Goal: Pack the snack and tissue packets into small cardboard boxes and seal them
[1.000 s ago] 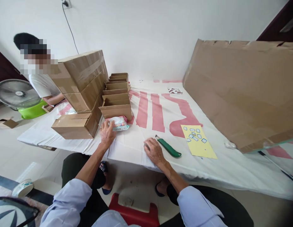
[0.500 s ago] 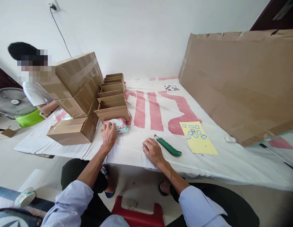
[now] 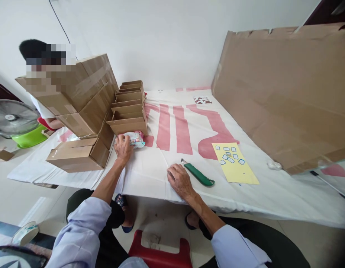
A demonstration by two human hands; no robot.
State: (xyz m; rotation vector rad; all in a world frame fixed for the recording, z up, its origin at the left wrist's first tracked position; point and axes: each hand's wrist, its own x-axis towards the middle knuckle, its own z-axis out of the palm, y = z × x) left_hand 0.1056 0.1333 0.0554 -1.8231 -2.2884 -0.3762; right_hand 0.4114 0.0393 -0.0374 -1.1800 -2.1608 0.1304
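My left hand (image 3: 123, 149) is closed over the left end of a soft white and pink packet of wipes (image 3: 137, 139), which lies on the cloth. The packet sits right up against the front of a row of open cardboard boxes (image 3: 129, 125). My fingers partly hide it. My right hand (image 3: 179, 181) rests on the white cloth (image 3: 150, 175) near the table's front edge, its fingers curled in with nothing seen in them. Just beside it lies a green utility knife (image 3: 199, 175), blade tip pointing away from me. A yellow sheet with blue-outlined labels (image 3: 234, 163) is further right.
Taped cartons (image 3: 86, 93) are stacked at left, with a closed box (image 3: 77, 154) in front. A large cardboard panel (image 3: 284, 93) stands at right. Behind the cartons is another person (image 3: 50, 123), near a fan (image 3: 15, 117). A patterned packet (image 3: 202, 100) lies further back.
My left hand and the wipes packet have shifted slightly left, baring more of the red print beside it. My right hand stays put. The view has turned a little.
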